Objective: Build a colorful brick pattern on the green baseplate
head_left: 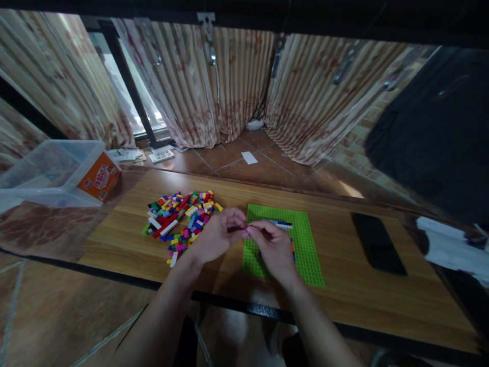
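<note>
Between the fingertips of both hands is a small pink-purple toy brick (247,231), mostly covered by the fingers. My left hand (221,233) pinches it from the left, at the near edge of the green baseplate's left side. My right hand (273,248) pinches it from the right, above the green baseplate (311,255). Blue, white and orange bricks (282,224) sit on the baseplate, partly hidden under my right hand. To the left of my left hand lies a loose heap of many-coloured bricks (179,216).
A black phone (378,243) lies on the wooden table (340,300) at the right. Beyond the table's left end stands a clear plastic box (57,173) with an orange label. White paper or cloth (443,244) is at the far right. Striped curtains (237,86) hang behind.
</note>
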Tool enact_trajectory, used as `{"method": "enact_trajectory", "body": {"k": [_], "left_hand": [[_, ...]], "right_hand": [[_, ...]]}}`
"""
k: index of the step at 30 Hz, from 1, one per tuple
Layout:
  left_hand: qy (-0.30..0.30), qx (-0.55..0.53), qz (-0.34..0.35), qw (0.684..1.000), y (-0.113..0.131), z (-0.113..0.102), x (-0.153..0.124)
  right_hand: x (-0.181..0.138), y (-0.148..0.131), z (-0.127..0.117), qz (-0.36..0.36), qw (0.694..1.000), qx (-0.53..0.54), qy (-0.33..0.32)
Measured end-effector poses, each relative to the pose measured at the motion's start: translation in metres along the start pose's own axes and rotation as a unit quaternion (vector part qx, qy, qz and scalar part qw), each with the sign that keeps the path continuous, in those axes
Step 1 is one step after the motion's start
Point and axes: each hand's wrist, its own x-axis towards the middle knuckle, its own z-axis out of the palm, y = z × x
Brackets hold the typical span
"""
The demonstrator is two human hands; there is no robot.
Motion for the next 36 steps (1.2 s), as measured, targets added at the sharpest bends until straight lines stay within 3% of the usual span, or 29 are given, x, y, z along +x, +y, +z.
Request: {"method": "enact_trajectory", "body": {"k": [8, 12, 16, 21, 24, 27, 32, 36], "left_hand": [[-0.011, -0.004, -0.009, 1.0, 0.007, -0.008, -0.009], [0.067, 0.059, 0.017, 0.996, 0.004, -0.026, -0.009], [0.14, 0.152, 0.03, 0.978, -0.003, -0.036, -0.006], [0.12, 0.175, 0.041, 0.976, -0.015, -0.023, 0.004], [0.086, 0.169, 0.046, 0.981, -0.021, -0.012, 0.009], [0.085, 0.198, 0.063, 0.974, -0.022, 0.001, 0.011], [0.09, 0.225, 0.079, 0.967, -0.025, 0.024, 0.015], [0.101, 0.218, 0.067, 0.968, -0.032, 0.039, 0.021]], "right_hand": [[0.002, 0.002, 0.003, 0.079, 0.993, 0.083, -0.029], [-0.001, 0.005, 0.011, -0.003, 0.996, -0.094, -0.009], [-0.006, 0.013, 0.024, -0.079, 0.952, -0.288, -0.067], [-0.008, 0.017, 0.035, -0.101, 0.93, -0.34, -0.095], [-0.008, 0.011, 0.027, -0.103, 0.944, -0.309, -0.056], [-0.007, 0.003, 0.006, -0.107, 0.961, -0.254, 0.026], [0.002, -0.001, -0.036, -0.015, 0.966, -0.149, 0.209], [0.01, 0.0, -0.055, 0.017, 0.958, -0.09, 0.271]]}}
